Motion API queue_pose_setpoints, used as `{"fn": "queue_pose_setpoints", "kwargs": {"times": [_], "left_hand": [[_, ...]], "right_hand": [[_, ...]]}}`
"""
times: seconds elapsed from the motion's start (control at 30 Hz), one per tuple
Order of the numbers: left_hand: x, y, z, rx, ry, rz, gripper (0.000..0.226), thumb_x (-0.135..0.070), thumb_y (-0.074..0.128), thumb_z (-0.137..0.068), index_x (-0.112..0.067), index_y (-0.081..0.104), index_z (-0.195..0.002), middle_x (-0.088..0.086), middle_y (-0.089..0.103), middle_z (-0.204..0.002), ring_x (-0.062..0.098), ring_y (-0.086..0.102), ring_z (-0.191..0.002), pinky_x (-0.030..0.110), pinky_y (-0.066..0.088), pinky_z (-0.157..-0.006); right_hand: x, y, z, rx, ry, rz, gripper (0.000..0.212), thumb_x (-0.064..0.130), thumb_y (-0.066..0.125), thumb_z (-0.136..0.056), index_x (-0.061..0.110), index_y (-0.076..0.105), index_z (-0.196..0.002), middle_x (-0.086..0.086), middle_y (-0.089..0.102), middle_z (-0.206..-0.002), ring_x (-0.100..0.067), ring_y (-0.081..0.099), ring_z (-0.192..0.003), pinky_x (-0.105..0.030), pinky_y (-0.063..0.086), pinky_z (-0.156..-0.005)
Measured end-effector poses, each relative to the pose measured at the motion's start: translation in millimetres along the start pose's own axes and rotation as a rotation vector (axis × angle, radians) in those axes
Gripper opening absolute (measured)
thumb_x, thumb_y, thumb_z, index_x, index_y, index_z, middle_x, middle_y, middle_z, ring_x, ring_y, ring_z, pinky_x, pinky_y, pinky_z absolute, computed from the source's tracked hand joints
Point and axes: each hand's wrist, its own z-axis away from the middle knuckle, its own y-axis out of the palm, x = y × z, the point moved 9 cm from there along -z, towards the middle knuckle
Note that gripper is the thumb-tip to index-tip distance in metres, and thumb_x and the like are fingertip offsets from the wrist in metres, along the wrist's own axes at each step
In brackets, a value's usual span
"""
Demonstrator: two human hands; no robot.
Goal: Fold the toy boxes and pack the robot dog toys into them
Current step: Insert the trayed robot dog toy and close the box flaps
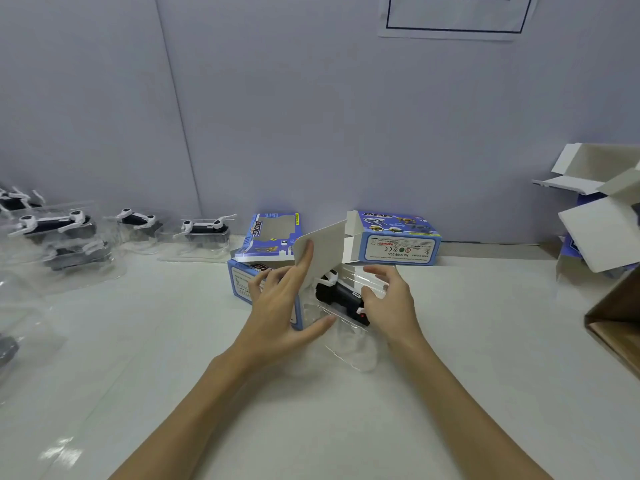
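Centrally, left hand fingers gripping blue toy box, right hand fingers clasping robot dog

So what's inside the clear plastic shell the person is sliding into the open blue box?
A black robot dog toy with white legs lies inside the clear shell. The right hand covers its near end, and the box flap hides its far end.
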Motion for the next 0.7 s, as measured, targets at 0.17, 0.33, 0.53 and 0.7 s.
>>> {"fn": "queue_pose_setpoints", "kwargs": {"times": [0.17, 0.33, 0.53, 0.7], "left_hand": [[-2.5, -5.2, -2.8, -0.071, 0.073, -0.172, 0.056, -0.061, 0.044, -0.103, -0.030, 0.050, -0.149, -0.023, 0.057, -0.136, 0.014, 0.053, -0.126, 0.045, 0.029, -0.110], [-7.1, -3.8, -3.3, -0.091, 0.102, -0.321, 0.043, -0.052, 0.042, -0.105, -0.022, 0.071, -0.109, -0.009, 0.069, -0.124, 0.025, 0.062, -0.113, 0.051, 0.043, -0.095], [-7.8, 0.5, -2.9, -0.050, 0.063, -0.259, 0.054, -0.060, 0.041, -0.103, -0.022, 0.069, -0.128, -0.012, 0.063, -0.137, 0.025, 0.058, -0.119, 0.048, 0.040, -0.100], [-32.4, 12.6, 1.2, -0.040, 0.133, -0.177, 0.079, -0.074, 0.053, -0.093, -0.028, 0.044, -0.157, -0.022, 0.043, -0.157, 0.019, 0.051, -0.120, 0.042, 0.035, -0.103]], "right_hand": [[3.7, -0.3, 0.7, 0.018, 0.005, 0.033, 0.036, -0.001, 0.056, -0.092, 0.031, 0.070, -0.103, 0.000, 0.063, -0.125, -0.023, 0.063, -0.116, -0.045, 0.057, -0.096], [4.2, 4.1, 2.7, 0.033, 0.003, 0.018, 0.033, 0.004, 0.058, -0.093, 0.035, 0.067, -0.100, 0.000, 0.061, -0.126, -0.020, 0.061, -0.117, -0.044, 0.055, -0.098], [4.7, 4.2, 7.0, -0.094, 0.009, -0.159, 0.031, 0.004, 0.057, -0.096, 0.028, 0.060, -0.114, 0.000, 0.057, -0.131, 0.013, 0.055, -0.094, -0.015, 0.043, -0.078], [2.5, 25.9, 17.5, -0.072, 0.101, -0.545, 0.019, 0.025, 0.052, -0.107, 0.022, 0.054, -0.125, -0.009, 0.061, -0.133, -0.011, 0.063, -0.117, -0.023, 0.055, -0.088]]}}
